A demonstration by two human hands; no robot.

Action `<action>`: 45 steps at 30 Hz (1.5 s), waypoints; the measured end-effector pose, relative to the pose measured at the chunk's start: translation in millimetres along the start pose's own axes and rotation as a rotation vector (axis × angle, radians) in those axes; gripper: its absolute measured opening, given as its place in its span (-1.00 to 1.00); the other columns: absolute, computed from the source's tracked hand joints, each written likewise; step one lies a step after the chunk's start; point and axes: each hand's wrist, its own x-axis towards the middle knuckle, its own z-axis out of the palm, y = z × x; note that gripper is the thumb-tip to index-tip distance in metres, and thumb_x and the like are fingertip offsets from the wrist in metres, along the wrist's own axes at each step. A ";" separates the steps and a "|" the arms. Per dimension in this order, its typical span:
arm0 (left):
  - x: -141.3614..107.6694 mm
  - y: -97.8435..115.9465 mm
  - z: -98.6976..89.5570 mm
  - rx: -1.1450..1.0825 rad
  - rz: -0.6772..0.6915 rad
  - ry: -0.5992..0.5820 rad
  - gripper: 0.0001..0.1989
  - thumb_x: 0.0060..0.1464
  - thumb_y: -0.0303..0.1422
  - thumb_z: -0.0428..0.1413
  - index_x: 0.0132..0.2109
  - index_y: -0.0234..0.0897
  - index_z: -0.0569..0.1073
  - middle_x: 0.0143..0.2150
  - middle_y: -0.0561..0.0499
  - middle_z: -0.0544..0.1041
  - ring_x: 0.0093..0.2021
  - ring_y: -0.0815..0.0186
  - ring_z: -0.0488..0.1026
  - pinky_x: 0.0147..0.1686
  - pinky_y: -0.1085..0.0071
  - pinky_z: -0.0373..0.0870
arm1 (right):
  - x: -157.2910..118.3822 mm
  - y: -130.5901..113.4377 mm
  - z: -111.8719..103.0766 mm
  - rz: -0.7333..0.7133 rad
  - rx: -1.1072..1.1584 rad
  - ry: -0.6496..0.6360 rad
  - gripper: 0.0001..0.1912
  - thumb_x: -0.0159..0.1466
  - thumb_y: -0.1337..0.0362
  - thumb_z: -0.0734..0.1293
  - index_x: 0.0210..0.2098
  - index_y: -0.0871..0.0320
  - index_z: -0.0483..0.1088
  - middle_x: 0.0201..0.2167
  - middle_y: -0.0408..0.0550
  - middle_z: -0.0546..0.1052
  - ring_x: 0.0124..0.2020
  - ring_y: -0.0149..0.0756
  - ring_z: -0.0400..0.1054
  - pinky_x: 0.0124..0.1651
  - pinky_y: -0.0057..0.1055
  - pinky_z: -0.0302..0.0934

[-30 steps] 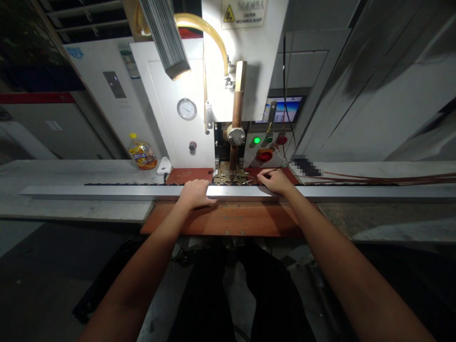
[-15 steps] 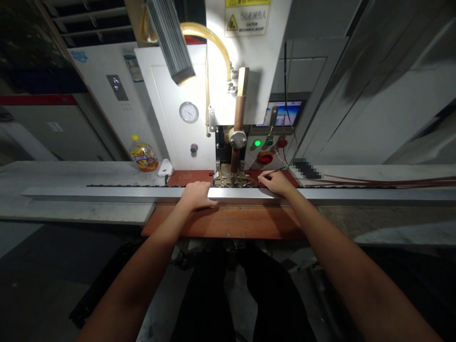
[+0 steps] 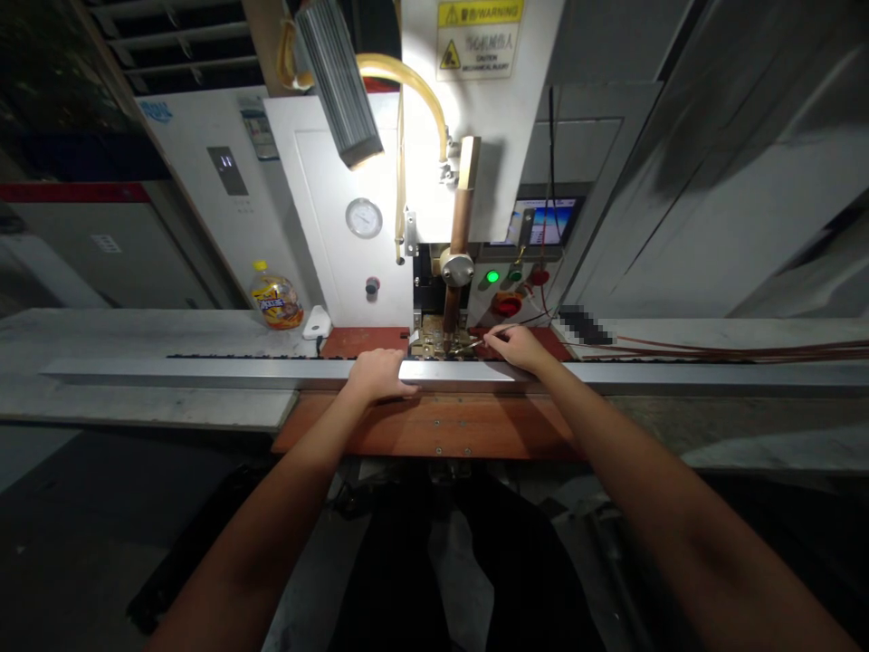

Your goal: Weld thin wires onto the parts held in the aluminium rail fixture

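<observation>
A long silver metal bar [image 3: 224, 369] lies crosswise along the bench, in front of the welding machine's copper electrode [image 3: 450, 312]. My left hand [image 3: 378, 374] is wrapped over this bar, left of the electrode, fingers on top and thumb along the front face. To the right of the electrode, my right hand [image 3: 514, 346] pinches a thin rod [image 3: 473, 344] that points left toward the brass-coloured fixture [image 3: 429, 339] under the electrode tip. The rod's exact kind is too small to make out. A dark toothed strip [image 3: 237, 358] runs along the bar's back edge.
A brown board [image 3: 434, 426] lies in front of the bar. Behind stand a drink bottle [image 3: 276, 297], a white device [image 3: 317, 322], a gauge [image 3: 365, 218] and a lit green button [image 3: 492, 277]. Thin brown rods [image 3: 733, 349] stretch off to the right. A lamp [image 3: 339, 81] hangs above.
My right hand has shifted slightly left, bringing the thin rod closer to the electrode tip. My left hand stays on the bar. The camera view has shifted a little.
</observation>
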 end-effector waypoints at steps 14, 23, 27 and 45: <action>-0.1 -0.8 2.4 -0.010 0.003 0.012 -0.35 -0.11 0.20 0.15 -0.04 -0.19 0.47 -0.02 -0.18 0.60 -0.02 -0.04 0.52 -0.10 0.19 0.40 | 9.6 -3.4 10.1 -0.089 -0.042 -0.090 -0.69 0.21 0.10 0.25 -0.51 0.13 0.47 -0.44 -0.02 0.61 -0.37 -0.21 0.43 -0.23 -0.35 0.27; -1.2 0.3 1.7 -0.024 0.014 0.024 -0.34 -0.10 0.22 0.13 -0.05 -0.20 0.47 -0.03 -0.17 0.59 -0.05 -0.03 0.52 -0.11 0.19 0.40 | 8.8 -2.6 14.2 -0.091 -0.050 -0.168 -0.65 0.24 0.05 0.23 -0.49 0.14 0.45 -0.46 -0.04 0.56 -0.40 -0.22 0.40 -0.25 -0.34 0.24; -1.0 0.1 2.2 -0.022 0.011 0.030 -0.37 -0.09 0.20 0.14 -0.06 -0.19 0.47 -0.03 -0.17 0.60 -0.05 -0.02 0.52 -0.12 0.19 0.40 | 7.8 -1.3 15.2 -0.106 -0.058 -0.166 -0.65 0.24 0.05 0.23 -0.49 0.13 0.47 -0.44 -0.05 0.57 -0.38 -0.22 0.41 -0.22 -0.34 0.24; -1.2 -5.3 3.1 -0.048 0.065 0.057 -0.23 -0.11 0.28 0.13 0.05 -0.22 0.45 0.02 -0.19 0.55 0.03 -0.04 0.45 -0.05 0.16 0.37 | 6.8 1.1 16.9 -0.149 -0.066 -0.157 -0.68 0.26 0.08 0.24 -0.44 0.13 0.51 -0.39 -0.05 0.61 -0.35 -0.23 0.43 -0.19 -0.37 0.26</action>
